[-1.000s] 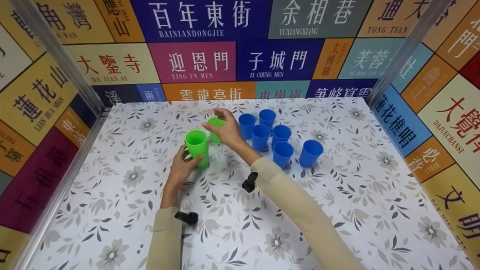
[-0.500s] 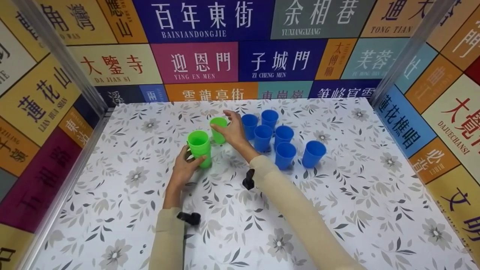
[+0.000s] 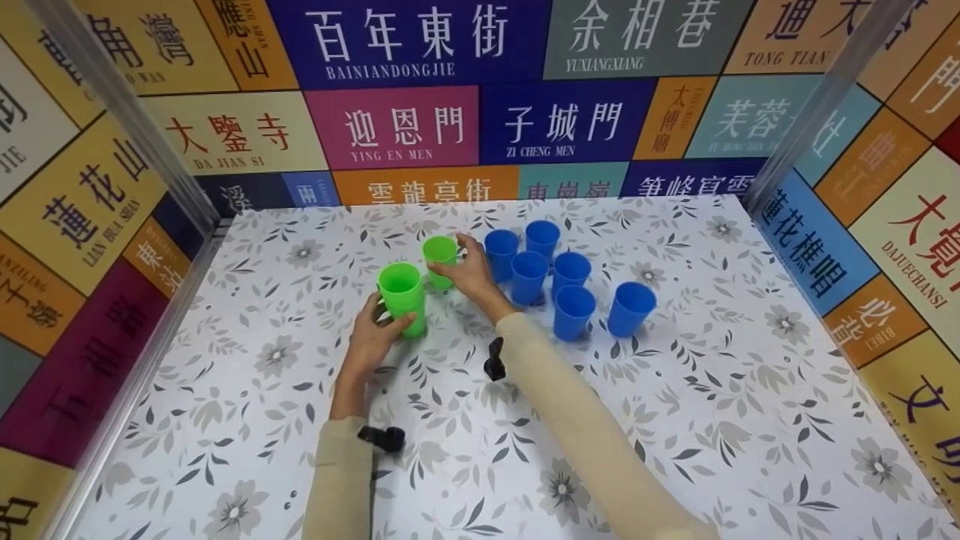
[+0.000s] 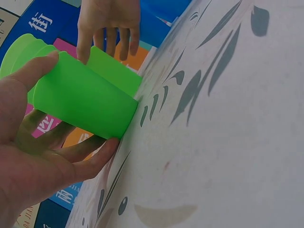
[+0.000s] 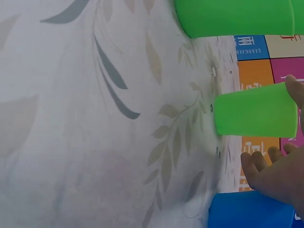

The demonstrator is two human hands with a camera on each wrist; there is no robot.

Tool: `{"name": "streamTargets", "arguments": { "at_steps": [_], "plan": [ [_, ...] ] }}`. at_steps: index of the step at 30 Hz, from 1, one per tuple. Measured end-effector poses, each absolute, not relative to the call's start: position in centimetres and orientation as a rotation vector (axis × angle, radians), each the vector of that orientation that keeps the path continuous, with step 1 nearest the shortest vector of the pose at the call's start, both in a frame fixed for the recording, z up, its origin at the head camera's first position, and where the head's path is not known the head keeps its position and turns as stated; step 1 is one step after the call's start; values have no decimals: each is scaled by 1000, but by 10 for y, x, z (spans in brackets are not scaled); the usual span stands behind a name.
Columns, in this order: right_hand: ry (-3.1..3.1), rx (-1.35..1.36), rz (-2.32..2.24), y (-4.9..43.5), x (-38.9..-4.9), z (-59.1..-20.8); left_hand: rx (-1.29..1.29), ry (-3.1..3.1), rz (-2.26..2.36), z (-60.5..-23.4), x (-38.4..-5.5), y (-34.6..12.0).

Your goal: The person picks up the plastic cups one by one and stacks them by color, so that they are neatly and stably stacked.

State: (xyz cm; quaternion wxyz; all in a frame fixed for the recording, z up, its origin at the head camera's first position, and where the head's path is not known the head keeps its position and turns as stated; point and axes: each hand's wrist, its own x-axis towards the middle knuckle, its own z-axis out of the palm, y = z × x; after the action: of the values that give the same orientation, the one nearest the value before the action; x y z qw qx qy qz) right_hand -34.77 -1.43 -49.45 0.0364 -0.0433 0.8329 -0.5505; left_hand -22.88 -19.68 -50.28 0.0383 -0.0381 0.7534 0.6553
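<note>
A stack of nested green cups (image 3: 406,300) stands upright on the patterned tabletop. My left hand (image 3: 372,337) grips it, thumb on the near side and fingers round the far left, as the left wrist view also shows on the cup stack (image 4: 80,95). Just behind it is a single green cup (image 3: 439,250), upright. My right hand (image 3: 474,274) is at that cup's right side. In the right wrist view, the thumb (image 5: 295,90) meets the rim of the green cup (image 5: 256,111), while the other fingers (image 5: 259,161) are spread apart from its wall.
Several blue cups stand upright in a loose group right of the right hand, the closest being a blue cup (image 3: 501,255). Another blue cup (image 3: 631,309) stands farther right. Panelled walls with printed signs (image 3: 405,127) enclose the back and sides of the table (image 3: 450,450).
My right hand has come down from above the single green cup to its right side, with the thumb now at the rim. The left hand keeps its grip on the green stack.
</note>
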Motion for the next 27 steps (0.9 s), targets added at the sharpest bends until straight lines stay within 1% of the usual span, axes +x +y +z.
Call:
{"name": "streamTargets", "arguments": {
  "at_steps": [5, 8, 16, 23, 27],
  "plan": [
    [2553, -182, -1727, -15, -347, -497, -113, 2320, 1999, -484, -219, -192],
    [2552, -199, -1774, -16, -345, -498, -107, 2313, 2000, -482, -218, -191],
    [2554, -246, -1817, -19, -338, -489, -98, 2303, 2001, -484, -220, -193],
    [2523, -296, -1874, -16, -333, -476, -74, 2318, 2036, -511, -234, -199],
    [2508, -304, -1901, -15, -327, -467, -76, 2317, 2035, -498, -225, -195]
  ]
}}
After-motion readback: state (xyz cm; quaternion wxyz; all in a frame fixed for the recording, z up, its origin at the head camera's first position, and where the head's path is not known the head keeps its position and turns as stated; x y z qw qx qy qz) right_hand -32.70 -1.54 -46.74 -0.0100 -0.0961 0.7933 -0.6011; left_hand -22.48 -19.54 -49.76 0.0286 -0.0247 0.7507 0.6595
